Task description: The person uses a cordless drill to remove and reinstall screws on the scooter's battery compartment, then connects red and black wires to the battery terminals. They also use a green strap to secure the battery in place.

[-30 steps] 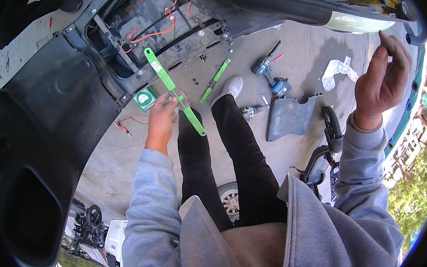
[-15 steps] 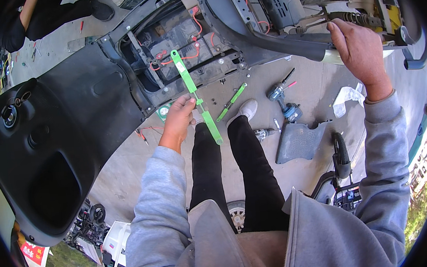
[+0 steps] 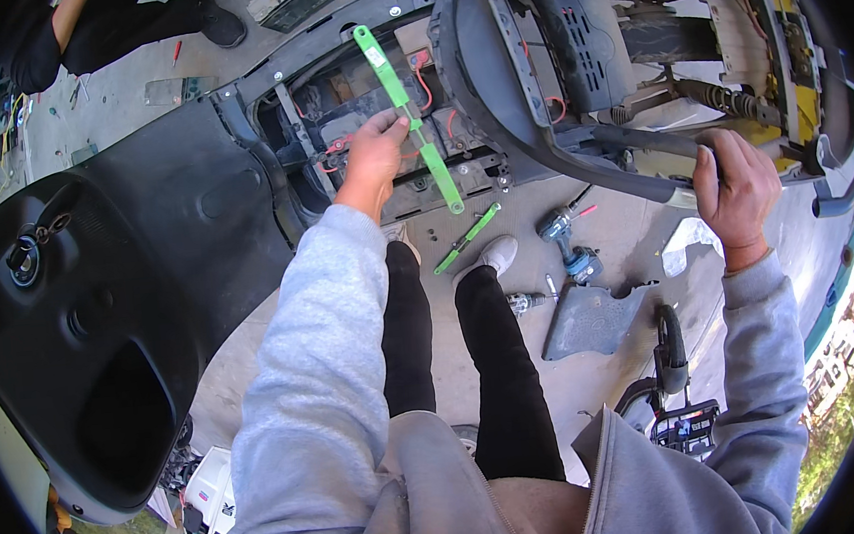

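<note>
My left hand [image 3: 375,159] is closed on the narrow middle of a long green bar [image 3: 387,74] with a hole at each end. The bar is tilted above an opened battery bay [image 3: 334,104] in a vehicle body, where dark batteries and red cables show. My right hand [image 3: 739,187] is closed over the edge of the vehicle's black rear frame [image 3: 631,181], at the right. Its grip on that rail is partly hidden by the knuckles. A second green bar [image 3: 468,238] lies on the floor by my shoe.
A blue cordless drill [image 3: 568,246], another power tool [image 3: 526,302], a grey plastic panel [image 3: 597,320] and a white sheet [image 3: 688,243] lie on the floor. The black body panel [image 3: 128,291] spans the left. Another person's leg [image 3: 143,33] is at the upper left.
My left hand has carried the green bar forward, over the battery bay. My right hand stays on the frame. The view has shifted, so the vehicle sits lower in it.
</note>
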A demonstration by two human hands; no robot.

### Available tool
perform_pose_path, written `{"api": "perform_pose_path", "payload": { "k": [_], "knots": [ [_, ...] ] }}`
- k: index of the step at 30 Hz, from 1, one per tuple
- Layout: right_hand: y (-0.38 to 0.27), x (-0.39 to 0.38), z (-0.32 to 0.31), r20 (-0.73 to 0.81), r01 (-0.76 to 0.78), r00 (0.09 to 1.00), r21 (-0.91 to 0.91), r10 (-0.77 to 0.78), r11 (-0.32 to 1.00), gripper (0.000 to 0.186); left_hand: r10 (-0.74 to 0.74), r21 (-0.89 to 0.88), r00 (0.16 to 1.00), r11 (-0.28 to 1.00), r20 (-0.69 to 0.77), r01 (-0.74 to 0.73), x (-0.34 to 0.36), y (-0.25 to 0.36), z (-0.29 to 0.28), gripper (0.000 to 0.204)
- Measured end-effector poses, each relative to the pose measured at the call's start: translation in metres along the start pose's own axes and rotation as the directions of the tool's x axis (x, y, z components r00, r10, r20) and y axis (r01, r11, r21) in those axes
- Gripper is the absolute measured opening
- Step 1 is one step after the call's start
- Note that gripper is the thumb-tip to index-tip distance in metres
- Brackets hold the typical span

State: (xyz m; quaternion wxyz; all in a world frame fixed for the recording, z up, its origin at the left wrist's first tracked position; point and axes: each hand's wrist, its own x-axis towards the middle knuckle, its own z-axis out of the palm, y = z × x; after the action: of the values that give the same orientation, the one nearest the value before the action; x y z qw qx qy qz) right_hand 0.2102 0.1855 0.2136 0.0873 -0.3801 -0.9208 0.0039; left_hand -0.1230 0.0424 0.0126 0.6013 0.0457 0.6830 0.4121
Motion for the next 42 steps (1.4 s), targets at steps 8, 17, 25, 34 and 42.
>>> {"api": "perform_pose_path", "payload": {
  "k": [8, 17, 25, 34, 42],
  "knots": [
    [0.001, -0.002, 0.004, 0.025, 0.01, 1.0, -0.022, -0.009, 1.0, 0.017, -0.035, 0.045, 0.994, 0.999, 0.101, 0.03, 0.052, -0.002, 0.017, 0.019],
    [-0.001, 0.0, 0.002, 0.042, -0.003, 0.999, -0.033, 0.004, 0.999, 0.02, 0.067, 0.098, 0.997, 0.993, 0.035, -0.07, 0.066, -0.016, 0.031, 0.018],
    [0.0, 0.0, 0.002, 0.046, -0.008, 0.999, -0.031, 0.01, 0.999, 0.021, 0.244, 0.306, 0.966, 0.929, -0.081, -0.209, 0.092, -0.044, 0.029, 0.015],
    [-0.001, 0.001, 0.002, 0.049, -0.008, 0.999, -0.031, 0.009, 1.0, 0.023, 0.151, 0.103, 0.987, 0.984, -0.048, -0.146, 0.09, -0.041, 0.031, 0.012],
    [0.001, 0.0, 0.002, 0.042, 0.016, 0.999, -0.044, -0.015, 0.999, 0.025, 0.059, -0.182, 0.995, 0.982, 0.08, -0.043, 0.071, -0.02, 0.029, 0.012]
  ]
}}
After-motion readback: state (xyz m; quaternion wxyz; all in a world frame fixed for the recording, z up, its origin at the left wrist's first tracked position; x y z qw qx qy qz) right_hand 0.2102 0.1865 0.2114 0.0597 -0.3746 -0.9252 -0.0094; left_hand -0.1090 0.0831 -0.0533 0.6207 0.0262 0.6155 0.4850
